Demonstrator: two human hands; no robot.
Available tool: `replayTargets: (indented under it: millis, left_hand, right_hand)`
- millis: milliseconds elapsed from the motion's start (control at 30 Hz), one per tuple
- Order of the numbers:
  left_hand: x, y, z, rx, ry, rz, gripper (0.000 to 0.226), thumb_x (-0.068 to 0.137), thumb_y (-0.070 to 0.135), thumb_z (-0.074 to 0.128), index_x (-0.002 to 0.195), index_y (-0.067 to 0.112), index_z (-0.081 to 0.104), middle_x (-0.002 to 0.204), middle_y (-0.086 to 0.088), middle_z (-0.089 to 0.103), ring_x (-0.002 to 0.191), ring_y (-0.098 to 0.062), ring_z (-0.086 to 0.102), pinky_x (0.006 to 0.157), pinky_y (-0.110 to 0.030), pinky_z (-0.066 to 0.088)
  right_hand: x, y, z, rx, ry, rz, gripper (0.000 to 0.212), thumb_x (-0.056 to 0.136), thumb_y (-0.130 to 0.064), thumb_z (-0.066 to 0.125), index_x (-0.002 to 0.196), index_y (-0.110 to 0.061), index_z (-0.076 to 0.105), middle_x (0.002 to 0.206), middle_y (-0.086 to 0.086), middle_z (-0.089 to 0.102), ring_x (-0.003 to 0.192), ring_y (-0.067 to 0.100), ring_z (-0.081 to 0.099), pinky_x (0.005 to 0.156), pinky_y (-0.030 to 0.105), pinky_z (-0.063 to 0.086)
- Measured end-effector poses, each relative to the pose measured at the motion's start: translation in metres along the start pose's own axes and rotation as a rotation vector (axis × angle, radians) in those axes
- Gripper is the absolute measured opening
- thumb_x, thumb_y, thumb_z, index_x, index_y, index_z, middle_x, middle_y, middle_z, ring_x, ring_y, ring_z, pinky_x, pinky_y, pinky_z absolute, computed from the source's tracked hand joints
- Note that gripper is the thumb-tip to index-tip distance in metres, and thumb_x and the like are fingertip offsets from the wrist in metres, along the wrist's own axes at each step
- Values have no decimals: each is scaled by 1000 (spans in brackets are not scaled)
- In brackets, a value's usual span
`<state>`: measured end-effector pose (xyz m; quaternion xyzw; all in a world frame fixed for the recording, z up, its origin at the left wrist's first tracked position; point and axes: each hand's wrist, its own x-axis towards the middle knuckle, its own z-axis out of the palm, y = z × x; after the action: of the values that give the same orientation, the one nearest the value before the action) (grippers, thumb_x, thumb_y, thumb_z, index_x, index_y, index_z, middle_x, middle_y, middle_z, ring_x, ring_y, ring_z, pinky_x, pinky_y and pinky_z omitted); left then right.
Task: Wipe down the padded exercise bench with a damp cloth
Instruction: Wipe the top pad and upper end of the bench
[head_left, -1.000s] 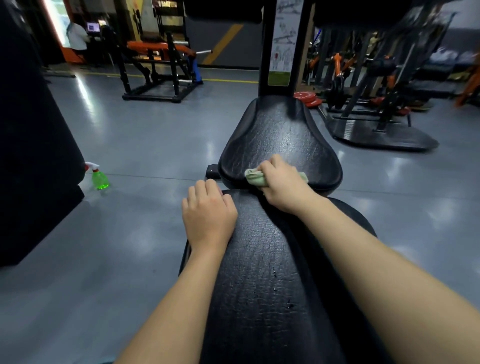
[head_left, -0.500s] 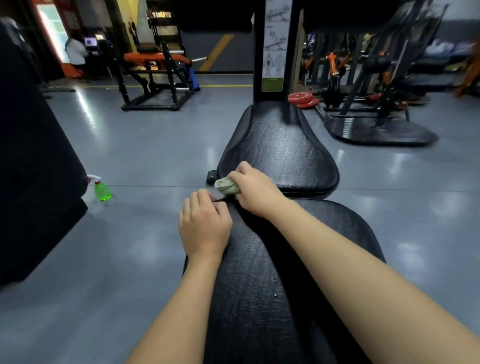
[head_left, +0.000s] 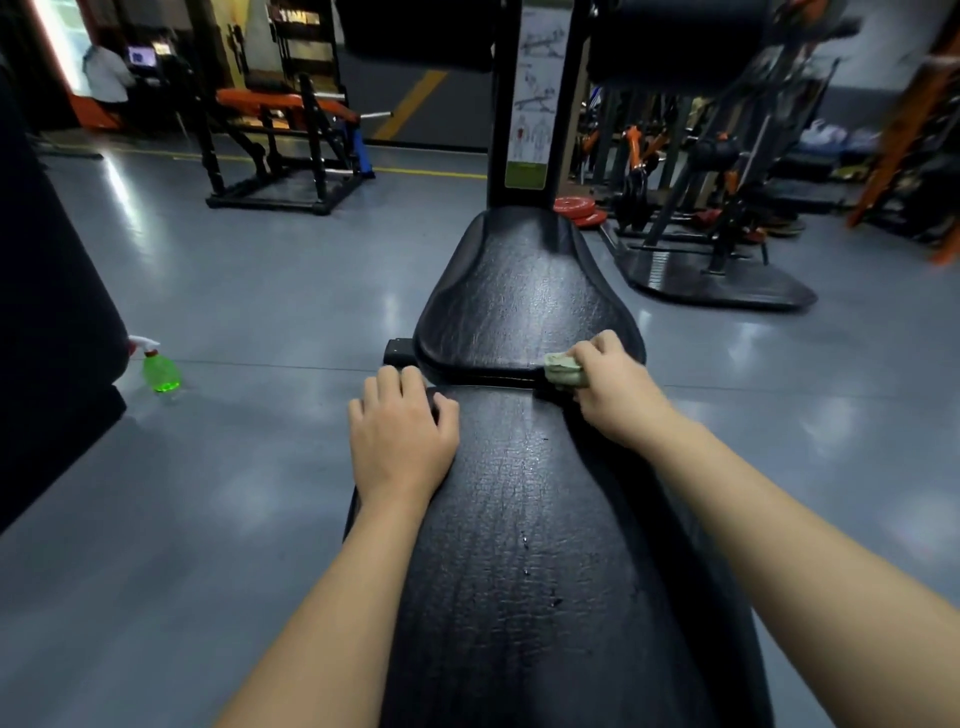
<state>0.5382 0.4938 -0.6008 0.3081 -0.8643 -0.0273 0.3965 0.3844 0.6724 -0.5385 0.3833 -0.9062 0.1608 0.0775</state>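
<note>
The black padded bench (head_left: 540, 493) runs straight away from the person in two parts: a long pad (head_left: 519, 613) nearest them and a wider seat pad (head_left: 519, 301) beyond it, with a narrow gap between. The left hand (head_left: 402, 436) lies palm down on the long pad's far left corner, fingers loose and close together, their tips at the pad's far edge; it holds nothing. The right hand (head_left: 613, 395) is curled round a pale green cloth (head_left: 563, 370), bunched small, and presses it at the gap on the right side, against the near edge of the seat pad. Part of the cloth sticks out to the left of the fingers. Both forearms are bare and stretch out over the long pad. Its cracked surface shines in streaks and carries a few small dark specks along the middle; whether those are drops or flaws I cannot tell. On the grey floor (head_left: 260, 312), well to the left of the bench, stands a green spray bottle (head_left: 161, 371) with a white trigger, just beside a large dark shape. Beyond the seat pad rises a black post (head_left: 500, 130) bearing an exercise chart (head_left: 530, 104). Red plates (head_left: 579, 210) lie to its right, a black and orange rack (head_left: 280, 145) stands far back on the left, and a person (head_left: 106, 73) in a light top stands farther still.
</note>
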Motion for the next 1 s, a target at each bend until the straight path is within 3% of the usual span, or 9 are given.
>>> replayTargets:
  millis: [200,333,533,733,833,1000]
  left_hand:
    - [4,0,5,5,28,-50,9,79,20,49,83,12,52,84,-8,52,80,-31,46,68,-43,33]
    - [3,-4,9,-18,25,-62,16,79,16,42,88,11,54,90,-11,56,83,-35,50,67,-45,38]
    - [5,-5,9,-37,17,-75,17,80,15,40,87,11,55,88,-11,55,82,-36,50,66,-46,39]
    - [4,-3,3,-54,-37,-69,17,80,20,41,85,9,53,88,-11,53,83,-35,49,67,-46,41]
    - [4,-1,1,10,-96,54,25,86,35,45,91,12,51,93,-10,51,87,-32,47,70,-45,40]
    - [3,-1,0,14,-147,154,39,89,48,41,102,14,56,100,-7,54,93,-32,47,77,-48,43]
  right_hand:
    - [41,-66,29,53,67,-153,34,91,-8,53,124,-8,59,122,16,48,105,41,56,92,49,49]
    - [61,-124,51,57,-21,-346,28,92,-16,59,117,-6,61,121,16,47,105,38,55,88,45,46]
    - [57,-104,57,139,11,-353,27,86,-13,57,111,-16,66,112,5,48,97,31,54,78,52,54]
    - [25,-40,19,103,-21,-195,33,89,-9,57,119,-21,58,119,2,46,99,33,59,87,42,48]
    - [10,-10,6,121,-14,-62,28,92,-13,57,117,-25,56,113,-2,43,100,30,57,89,42,47]
    - [-8,38,-13,42,-9,134,31,90,-5,53,118,-17,54,120,8,43,100,36,55,88,42,46]
